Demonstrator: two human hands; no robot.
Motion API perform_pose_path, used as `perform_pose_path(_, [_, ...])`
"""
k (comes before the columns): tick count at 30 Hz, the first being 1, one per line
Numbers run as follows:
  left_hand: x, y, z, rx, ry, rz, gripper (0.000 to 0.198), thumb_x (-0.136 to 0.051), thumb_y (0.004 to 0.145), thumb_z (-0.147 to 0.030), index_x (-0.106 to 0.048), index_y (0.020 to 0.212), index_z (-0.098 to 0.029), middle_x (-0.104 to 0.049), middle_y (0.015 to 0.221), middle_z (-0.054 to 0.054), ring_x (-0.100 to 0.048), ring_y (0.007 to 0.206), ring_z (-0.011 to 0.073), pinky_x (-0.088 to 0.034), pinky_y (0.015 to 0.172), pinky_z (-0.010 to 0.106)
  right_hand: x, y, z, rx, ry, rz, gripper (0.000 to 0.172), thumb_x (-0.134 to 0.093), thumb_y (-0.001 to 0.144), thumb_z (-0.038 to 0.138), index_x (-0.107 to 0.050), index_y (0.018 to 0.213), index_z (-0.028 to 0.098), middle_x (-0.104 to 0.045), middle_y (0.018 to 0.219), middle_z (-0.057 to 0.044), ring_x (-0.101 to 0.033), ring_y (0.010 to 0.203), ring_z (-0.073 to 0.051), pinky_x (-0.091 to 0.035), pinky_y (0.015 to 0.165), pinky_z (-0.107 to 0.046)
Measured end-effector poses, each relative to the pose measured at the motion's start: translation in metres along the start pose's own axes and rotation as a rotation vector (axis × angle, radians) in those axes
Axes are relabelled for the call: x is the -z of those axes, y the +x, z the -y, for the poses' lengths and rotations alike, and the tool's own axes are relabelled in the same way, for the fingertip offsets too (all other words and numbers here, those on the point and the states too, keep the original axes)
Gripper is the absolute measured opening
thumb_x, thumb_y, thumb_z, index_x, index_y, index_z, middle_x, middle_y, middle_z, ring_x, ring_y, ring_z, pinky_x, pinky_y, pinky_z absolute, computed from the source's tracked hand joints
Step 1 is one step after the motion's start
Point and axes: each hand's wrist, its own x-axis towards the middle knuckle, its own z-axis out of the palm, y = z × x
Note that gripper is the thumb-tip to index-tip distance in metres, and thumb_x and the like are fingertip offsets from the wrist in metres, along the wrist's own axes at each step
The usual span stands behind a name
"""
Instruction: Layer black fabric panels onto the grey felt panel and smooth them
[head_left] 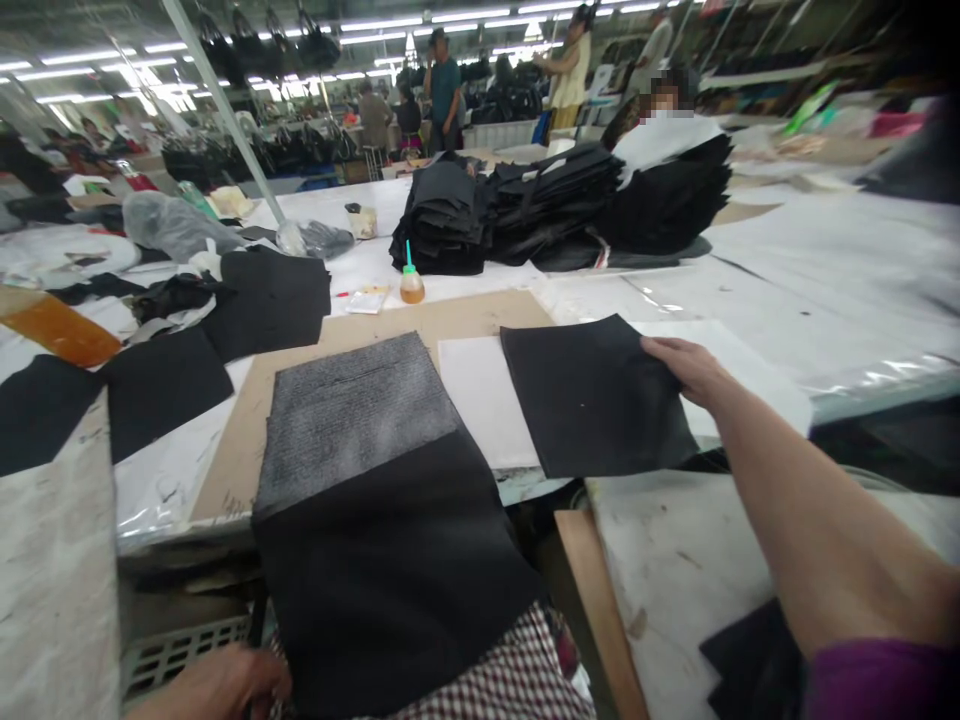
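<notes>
My right hand (686, 368) pinches the upper right edge of a black fabric panel (600, 400), which lies over white paper (480, 400) at the table's front edge. My left hand (225, 685) is low at the lower left, by the checkered cloth (495, 680) on my lap; its fingers are curled and partly cut off, so what they hold, if anything, is hidden. Between the hands a larger black fabric piece (397, 560) hangs from the table over my lap. Its upper part is a grey textured section (360, 415), resting on brown cardboard (232, 440).
Stacks of black panels (555, 200) stand at the back. A small bottle with a green nozzle (412, 285) and an amber bottle (60, 325) are on the table. More black pieces (169, 385) lie left. A slanted pole (225, 110) rises behind; people (442, 95) are farther off.
</notes>
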Motion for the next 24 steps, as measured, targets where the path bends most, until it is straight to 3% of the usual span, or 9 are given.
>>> perform_pose_path(3, [0.025,-0.003,-0.014,-0.030,-0.014,-0.096,0.023,-0.055,0.090,-0.039,-0.067,0.077,-0.024,-0.067,0.077,-0.001,-0.064,0.072,0.0163,-0.042,0.063,0.022,0.012,-0.013,0.015,0.047,-0.090,0.051,0.023,-0.075,0.080,0.023,-0.069,0.097,0.008,-0.069,0.090,-0.022,-0.064,0.083,-0.026,-0.045,0.074,-0.040])
perform_pose_path(6, [0.046,0.007,-0.029,-0.103,0.063,-0.337,0.033,-0.048,0.097,-0.048,-0.065,0.081,-0.024,-0.065,0.077,-0.001,-0.063,0.071,0.0153,-0.043,0.064,0.022,0.013,-0.034,0.031,0.136,-0.204,-0.075,0.037,-0.069,0.080,0.012,-0.063,0.114,0.001,-0.052,0.125,-0.039,-0.049,0.119,-0.041,-0.035,0.094,-0.058])
perform_pose_path(8, [0.046,0.023,-0.039,-0.203,0.116,-0.503,0.027,-0.048,0.098,-0.047,-0.066,0.098,-0.027,-0.067,0.091,0.000,-0.065,0.079,0.0161,-0.047,0.070,0.023,0.003,-0.059,0.045,0.266,-0.239,-0.118,0.041,-0.059,0.087,0.013,-0.058,0.127,0.005,-0.041,0.141,-0.033,-0.037,0.132,-0.041,-0.026,0.104,-0.059])
perform_pose_path(10, [0.034,0.046,-0.045,-0.336,0.190,-0.582,0.028,-0.050,0.098,-0.042,-0.061,0.121,-0.032,-0.065,0.113,0.003,-0.065,0.094,0.0179,-0.050,0.082,0.025,-0.015,-0.094,0.061,0.427,-0.234,-0.051,0.037,-0.054,0.093,0.020,-0.059,0.129,0.018,-0.051,0.138,-0.018,-0.045,0.129,-0.032,-0.033,0.107,-0.047])
perform_pose_path(12, [0.013,0.071,-0.046,-0.440,0.325,-0.569,0.037,-0.054,0.096,-0.033,-0.054,0.133,-0.034,-0.062,0.126,0.004,-0.061,0.108,0.0214,-0.049,0.093,0.032,-0.038,-0.138,0.078,0.608,-0.190,0.092,0.029,-0.053,0.096,0.028,-0.064,0.123,0.029,-0.061,0.125,-0.006,-0.057,0.115,-0.023,-0.045,0.099,-0.034])
perform_pose_path(16, [-0.019,0.110,-0.026,-0.439,0.541,-0.505,0.049,-0.045,0.090,-0.005,-0.057,0.133,-0.027,-0.057,0.138,0.009,-0.055,0.121,0.0274,-0.042,0.104,0.046,-0.085,-0.219,0.109,1.016,-0.011,0.314,0.030,-0.048,0.100,0.031,-0.059,0.128,0.027,-0.061,0.124,-0.008,-0.058,0.113,-0.025,-0.048,0.100,-0.042])
perform_pose_path(20, [-0.015,0.110,-0.018,-0.336,0.327,-0.394,0.037,-0.040,0.096,-0.010,-0.067,0.116,-0.026,-0.068,0.114,0.005,-0.066,0.096,0.0187,-0.050,0.085,0.030,-0.118,-0.247,0.123,0.989,0.035,0.324,0.034,-0.057,0.097,0.034,-0.057,0.129,0.026,-0.058,0.121,-0.010,-0.057,0.111,-0.028,-0.052,0.096,-0.047])
perform_pose_path(22, [-0.003,0.103,-0.034,-0.372,0.153,-0.372,0.029,-0.040,0.101,-0.022,-0.067,0.112,-0.027,-0.069,0.096,0.002,-0.066,0.084,0.0145,-0.050,0.075,0.024,-0.127,-0.243,0.124,0.960,0.061,0.335,0.036,-0.059,0.095,0.033,-0.057,0.130,0.027,-0.057,0.119,-0.010,-0.057,0.109,-0.028,-0.053,0.095,-0.047])
perform_pose_path(24, [0.012,0.101,-0.059,-0.461,0.033,-0.496,0.027,-0.041,0.103,-0.028,-0.064,0.116,-0.028,-0.067,0.099,0.002,-0.065,0.087,0.0140,-0.051,0.077,0.023,-0.132,-0.236,0.124,0.944,0.080,0.364,0.039,-0.061,0.094,0.034,-0.056,0.132,0.029,-0.055,0.117,-0.009,-0.056,0.109,-0.027,-0.054,0.094,-0.047])
